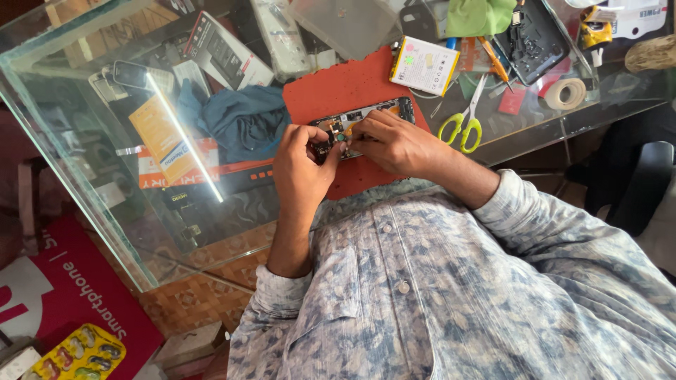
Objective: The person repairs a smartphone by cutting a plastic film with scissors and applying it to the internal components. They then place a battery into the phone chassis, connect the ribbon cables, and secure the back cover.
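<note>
The fingers (331, 144) of the left hand (301, 169) are pinching one end of an opened phone (362, 116), closing on its edge, while the fingers (359, 130) of the right hand (394, 144) are pressing down together on a small part inside it; what sits between those fingertips is too small to tell. The phone is lying back-off on a red mat (338, 88) in the middle of the glass table (84, 112), its circuit boards showing. Just past the mat, a white battery (424, 65) is lying near the phone's far end. Scissors (465, 119) with yellow-green handles are resting beside the right wrist. A blue cloth (243, 119) is bunching up against the mat's left edge. Farther right, a roll of tape (565, 93) is sitting near the table's edge, and a dark phone shell (535, 39) is lying beyond it.
</note>
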